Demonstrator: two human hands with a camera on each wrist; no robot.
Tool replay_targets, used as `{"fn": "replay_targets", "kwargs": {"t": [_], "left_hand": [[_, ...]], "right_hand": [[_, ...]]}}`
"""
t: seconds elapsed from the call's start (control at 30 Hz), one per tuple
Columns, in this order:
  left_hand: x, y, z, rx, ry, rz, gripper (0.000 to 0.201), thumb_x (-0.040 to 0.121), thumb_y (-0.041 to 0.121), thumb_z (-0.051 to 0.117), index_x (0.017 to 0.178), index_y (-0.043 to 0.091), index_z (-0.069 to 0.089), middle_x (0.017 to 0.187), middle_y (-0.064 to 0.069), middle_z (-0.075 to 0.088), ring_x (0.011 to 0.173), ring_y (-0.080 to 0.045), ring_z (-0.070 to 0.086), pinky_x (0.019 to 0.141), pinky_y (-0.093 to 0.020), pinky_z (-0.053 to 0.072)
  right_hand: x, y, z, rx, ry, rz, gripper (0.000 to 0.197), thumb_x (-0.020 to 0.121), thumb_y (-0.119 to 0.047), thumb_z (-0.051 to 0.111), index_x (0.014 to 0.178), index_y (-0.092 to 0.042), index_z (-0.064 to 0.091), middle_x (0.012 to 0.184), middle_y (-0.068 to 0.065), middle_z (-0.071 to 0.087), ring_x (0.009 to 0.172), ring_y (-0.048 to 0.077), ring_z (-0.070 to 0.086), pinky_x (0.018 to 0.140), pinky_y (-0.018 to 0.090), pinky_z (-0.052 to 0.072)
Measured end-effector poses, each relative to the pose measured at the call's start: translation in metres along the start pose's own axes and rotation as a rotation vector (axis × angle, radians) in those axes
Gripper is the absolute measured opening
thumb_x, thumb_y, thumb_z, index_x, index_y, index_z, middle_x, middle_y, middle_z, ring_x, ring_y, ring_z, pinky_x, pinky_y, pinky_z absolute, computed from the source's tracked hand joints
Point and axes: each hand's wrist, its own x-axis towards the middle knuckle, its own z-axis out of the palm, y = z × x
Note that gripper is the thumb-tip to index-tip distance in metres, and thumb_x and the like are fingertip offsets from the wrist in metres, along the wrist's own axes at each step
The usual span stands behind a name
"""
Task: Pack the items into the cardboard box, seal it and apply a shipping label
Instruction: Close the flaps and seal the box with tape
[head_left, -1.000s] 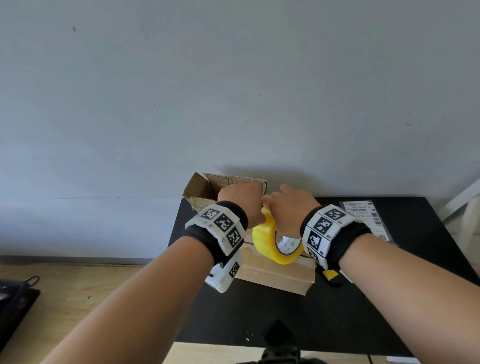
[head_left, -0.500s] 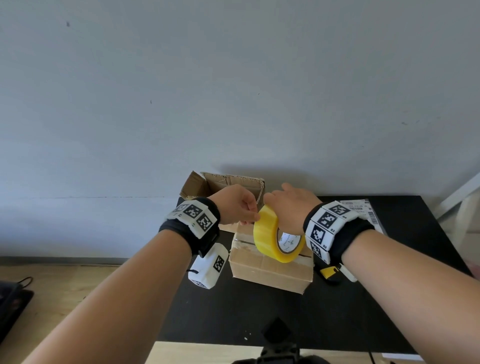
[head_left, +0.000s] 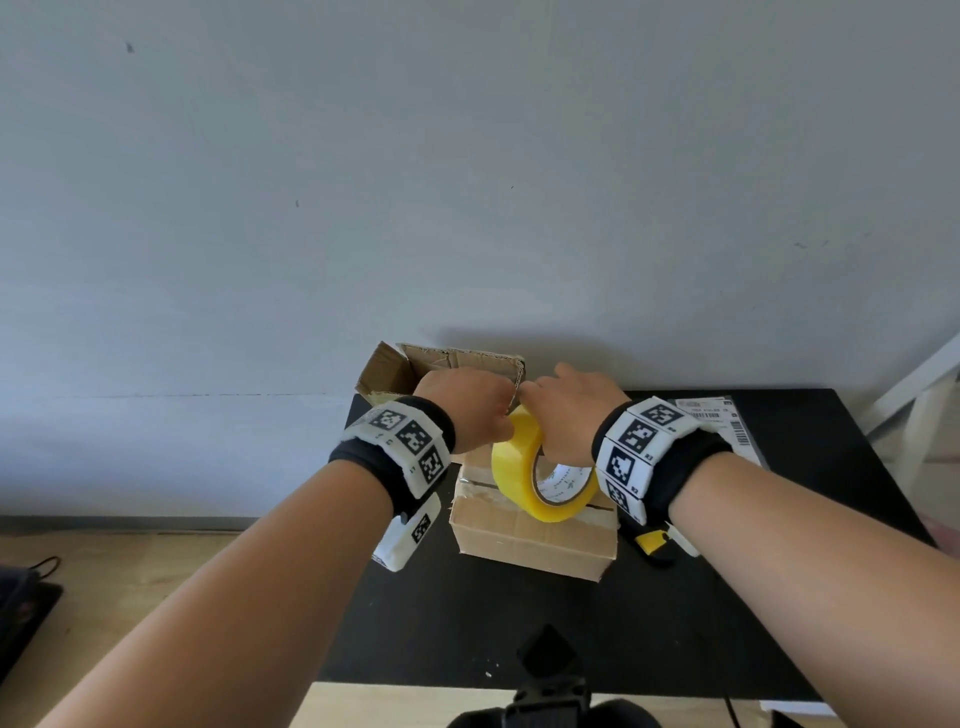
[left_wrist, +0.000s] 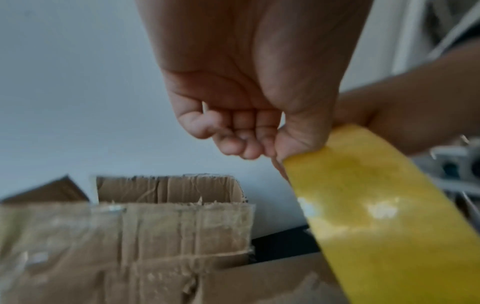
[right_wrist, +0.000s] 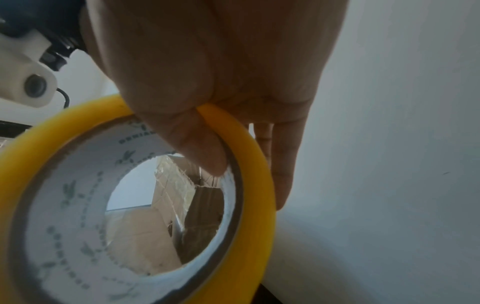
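Note:
A closed cardboard box (head_left: 530, 535) sits on the black table (head_left: 467, 623), with old clear tape across its top. Just above it my right hand (head_left: 566, 410) grips a yellow tape roll (head_left: 511, 462) held upright. The thumb (right_wrist: 197, 144) is inside the white core and the other fingers lie over the outer rim. My left hand (head_left: 467, 410) is right next to it on the left. Its fingers are curled, and thumb and forefinger (left_wrist: 283, 144) pinch at the top of the roll (left_wrist: 376, 205). No free strip of tape shows.
A second, open cardboard box (head_left: 457, 364) stands behind against the grey wall. A shipping label (head_left: 719, 421) lies on the table at the back right. A yellow-and-black tool (head_left: 652, 543) lies right of the closed box. A white chair frame (head_left: 919, 395) is at the far right.
My left forearm has swung a little to the left, uncovering more of the closed box. Both hands have stayed together on the tape roll above the box.

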Motion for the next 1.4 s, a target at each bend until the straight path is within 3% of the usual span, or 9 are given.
{"fn": "replay_targets", "kwargs": {"t": [0.17, 0.27, 0.5, 0.6, 0.77, 0.9, 1.07, 1.23, 1.4], "left_hand": [[0.001, 0.005, -0.001, -0.002, 0.203, 0.008, 0.014, 0.084, 0.012, 0.046, 0.093, 0.018, 0.054, 0.081, 0.002, 0.06, 0.071, -0.021, 0.054, 0.053, -0.027, 0.032], [-0.003, 0.0, -0.005, -0.267, 0.258, -0.037, 0.015, 0.083, 0.014, 0.053, 0.072, 0.018, 0.043, 0.067, 0.002, 0.05, 0.067, -0.02, 0.047, 0.055, -0.029, 0.031], [-0.014, -0.007, -0.011, -0.967, 0.092, -0.064, 0.014, 0.093, 0.016, 0.056, 0.08, 0.013, 0.051, 0.051, 0.005, 0.052, 0.041, -0.007, 0.047, 0.051, -0.021, 0.043], [-0.016, -0.021, -0.013, -0.838, 0.149, -0.117, 0.013, 0.094, 0.024, 0.058, 0.095, 0.01, 0.058, 0.062, 0.006, 0.058, 0.046, 0.001, 0.053, 0.046, -0.007, 0.037], [-0.01, -0.018, -0.005, -0.929, 0.136, -0.172, 0.03, 0.087, 0.041, 0.065, 0.102, 0.017, 0.06, 0.096, 0.0, 0.068, 0.084, -0.013, 0.067, 0.061, -0.023, 0.05], [-0.004, -0.002, 0.003, -0.783, 0.121, -0.094, 0.032, 0.077, 0.037, 0.078, 0.102, 0.019, 0.068, 0.092, 0.004, 0.067, 0.085, -0.011, 0.063, 0.08, -0.029, 0.054], [-0.001, -0.001, 0.002, -0.844, 0.21, -0.103, 0.006, 0.085, 0.018, 0.072, 0.086, 0.014, 0.076, 0.076, -0.006, 0.073, 0.07, -0.016, 0.068, 0.081, -0.038, 0.058], [-0.002, 0.012, -0.012, -0.402, 0.334, -0.078, 0.014, 0.09, 0.025, 0.06, 0.091, 0.02, 0.073, 0.087, 0.002, 0.072, 0.084, -0.017, 0.065, 0.072, -0.028, 0.051], [-0.003, 0.029, -0.017, 0.078, 0.371, 0.003, 0.015, 0.091, 0.016, 0.045, 0.098, 0.018, 0.058, 0.093, 0.002, 0.059, 0.083, -0.021, 0.06, 0.063, -0.03, 0.039]], "right_hand": [[-0.003, 0.004, -0.013, 0.002, 0.066, 0.029, 0.046, 0.083, -0.022, 0.056, 0.128, -0.025, 0.046, 0.116, 0.0, 0.057, 0.111, 0.024, 0.048, 0.073, 0.034, 0.037], [-0.005, 0.006, -0.021, -0.021, 0.084, 0.055, 0.044, 0.084, -0.019, 0.054, 0.126, -0.025, 0.043, 0.112, 0.0, 0.058, 0.112, 0.025, 0.046, 0.071, 0.034, 0.037], [-0.007, 0.007, -0.016, -0.019, 0.09, 0.119, 0.042, 0.083, -0.018, 0.055, 0.124, -0.019, 0.044, 0.117, 0.002, 0.054, 0.115, 0.026, 0.043, 0.07, 0.034, 0.037], [-0.016, 0.022, -0.01, -0.035, 0.059, 0.173, 0.037, 0.082, -0.016, 0.057, 0.117, -0.018, 0.046, 0.117, 0.001, 0.054, 0.114, 0.024, 0.042, 0.068, 0.033, 0.037], [-0.022, 0.023, -0.006, -0.014, 0.131, 0.183, 0.041, 0.078, -0.021, 0.063, 0.116, -0.021, 0.046, 0.117, -0.002, 0.051, 0.114, 0.021, 0.042, 0.066, 0.032, 0.035], [-0.022, 0.015, -0.008, -0.003, 0.196, 0.174, 0.039, 0.077, -0.021, 0.064, 0.112, -0.021, 0.047, 0.112, -0.004, 0.051, 0.112, 0.019, 0.042, 0.064, 0.031, 0.034], [-0.027, 0.015, -0.011, 0.004, 0.214, 0.187, 0.039, 0.075, -0.024, 0.065, 0.11, -0.021, 0.047, 0.109, -0.005, 0.052, 0.111, 0.018, 0.042, 0.063, 0.031, 0.035], [-0.029, 0.01, -0.012, 0.022, 0.19, 0.231, 0.037, 0.077, -0.034, 0.064, 0.107, -0.018, 0.049, 0.109, 0.002, 0.052, 0.105, 0.023, 0.049, 0.066, 0.032, 0.036], [-0.03, 0.002, -0.017, -0.052, 0.181, 0.255, 0.028, 0.082, -0.024, 0.057, 0.108, -0.018, 0.05, 0.107, 0.005, 0.05, 0.091, 0.025, 0.059, 0.064, 0.032, 0.036]]}}
